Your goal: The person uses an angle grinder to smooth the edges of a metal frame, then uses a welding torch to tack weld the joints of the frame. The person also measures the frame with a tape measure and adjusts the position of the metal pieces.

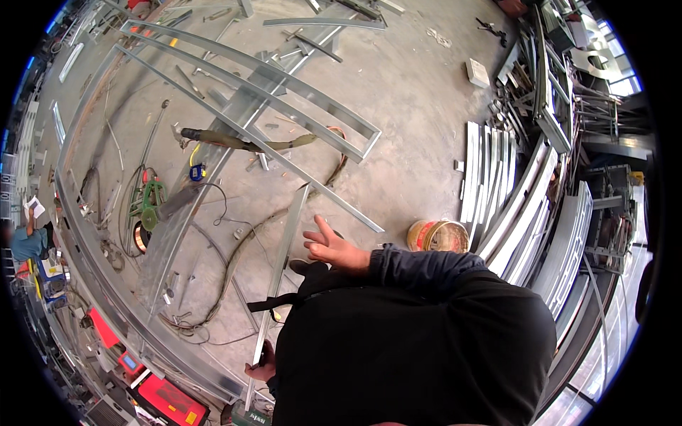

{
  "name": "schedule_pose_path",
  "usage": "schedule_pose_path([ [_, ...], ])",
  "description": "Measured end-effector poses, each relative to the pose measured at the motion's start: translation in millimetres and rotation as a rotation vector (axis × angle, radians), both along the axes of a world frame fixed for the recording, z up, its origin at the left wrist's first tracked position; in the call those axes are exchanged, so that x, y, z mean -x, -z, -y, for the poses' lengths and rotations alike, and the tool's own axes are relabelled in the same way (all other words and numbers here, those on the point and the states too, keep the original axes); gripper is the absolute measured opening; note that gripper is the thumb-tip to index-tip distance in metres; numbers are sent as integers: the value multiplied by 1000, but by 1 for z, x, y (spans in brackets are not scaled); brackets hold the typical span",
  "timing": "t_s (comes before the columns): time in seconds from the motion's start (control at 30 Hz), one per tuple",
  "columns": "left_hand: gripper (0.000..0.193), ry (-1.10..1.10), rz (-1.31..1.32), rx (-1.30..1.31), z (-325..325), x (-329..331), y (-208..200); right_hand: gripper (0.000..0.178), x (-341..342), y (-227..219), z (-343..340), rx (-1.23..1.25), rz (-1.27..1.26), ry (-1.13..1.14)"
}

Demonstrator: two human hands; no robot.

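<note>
My left hand (263, 366), low at the left of my body, is closed round a long, narrow metal profile (285, 245). The profile slants up and away from it, its far end close to the corner of a flat metal frame. In front of my chest my right hand (334, 245) is raised with its fingers spread, holding nothing. Beyond it lies the metal frame (312, 177) of thin bars. A welding torch cable in an olive sleeve (234, 140) rests across the bars. Near it sits a blue and yellow tape measure (197, 172).
A bucket (438, 236) stands right of my right hand. Stacked metal profiles (486, 170) fill the right side. Cables (238, 259) snake over the floor. Left are a green tool (149, 204) and a red machine (170, 401). A person (32, 238) holds paper at far left.
</note>
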State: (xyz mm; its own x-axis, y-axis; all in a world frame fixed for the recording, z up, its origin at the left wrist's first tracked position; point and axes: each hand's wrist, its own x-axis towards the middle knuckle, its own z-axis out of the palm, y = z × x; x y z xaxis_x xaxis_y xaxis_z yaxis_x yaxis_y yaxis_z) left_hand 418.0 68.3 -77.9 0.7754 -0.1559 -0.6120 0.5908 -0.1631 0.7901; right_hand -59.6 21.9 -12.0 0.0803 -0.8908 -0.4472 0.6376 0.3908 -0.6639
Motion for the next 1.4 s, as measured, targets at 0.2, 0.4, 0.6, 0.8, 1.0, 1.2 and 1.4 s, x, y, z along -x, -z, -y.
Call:
schedule_pose_path([
  [0.2, 18, 50, 994, -94, -20, -105, 105, 82, -28, 14, -6, -169, 9, 166],
  [0.4, 30, 383, 364, -298, -92, -90, 82, 78, -48, 41, -64, -321, 49, 323],
  [0.6, 22, 558, 88, -201, -149, -97, 92, 74, -78, 96, -115, -442, -12, 381],
  [0.8, 25, 645, 220, -176, -182, -103, 124, 53, -81, 114, -137, -609, -166, 387],
  [1.0, 40, 447, 158, -176, -204, -131, 167, 74, -104, 76, -115, -388, -335, 278],
  [1.2, 42, 223, -7, -109, -204, -137, 171, 83, -95, 86, -63, -245, -106, 86],
  [1.4, 41, 216, 29, -264, -201, -129, 140, 58, -64, 96, 80, -18, -583, 45],
])
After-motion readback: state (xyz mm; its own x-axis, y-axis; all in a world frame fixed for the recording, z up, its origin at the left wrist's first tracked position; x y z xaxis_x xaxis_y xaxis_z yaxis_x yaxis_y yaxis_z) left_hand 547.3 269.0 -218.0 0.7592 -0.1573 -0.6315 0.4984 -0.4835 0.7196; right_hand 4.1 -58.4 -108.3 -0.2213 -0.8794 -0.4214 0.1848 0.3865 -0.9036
